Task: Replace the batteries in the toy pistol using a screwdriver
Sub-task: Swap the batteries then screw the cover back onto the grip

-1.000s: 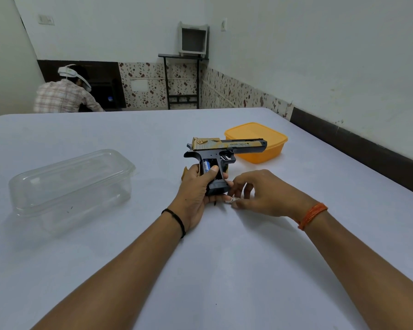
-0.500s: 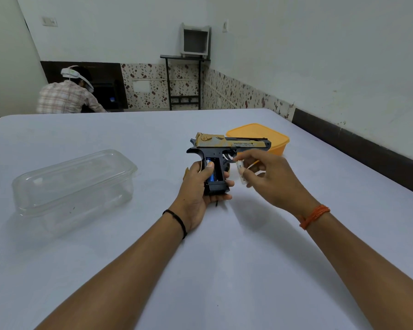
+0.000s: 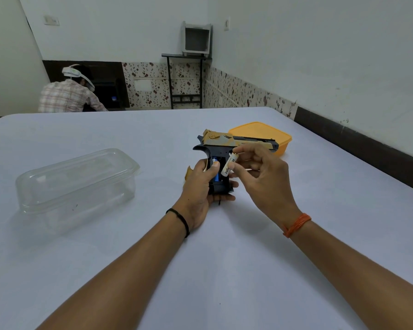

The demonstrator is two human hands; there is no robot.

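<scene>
1. A plain indoor workroom with bare white walls (image 3: 320,55) above a floral-tiled wainscot (image 3: 153,86).
2. A large white tabletop (image 3: 105,258) fills the foreground.
3. A second person (image 3: 67,94) wearing a head-mounted rig sits beyond it.
4. A black metal stand (image 3: 185,79) in the corner carries a grey box (image 3: 197,39).

I log a clear plastic container (image 3: 78,184) with its lid on, left on the white table (image 3: 224,270). An orange lidded box (image 3: 262,134) sits at the far right. Beyond the table I see a person in a checked shirt (image 3: 68,96), back turned, a black stand (image 3: 185,79) and a grey box (image 3: 197,39) on top.
</scene>
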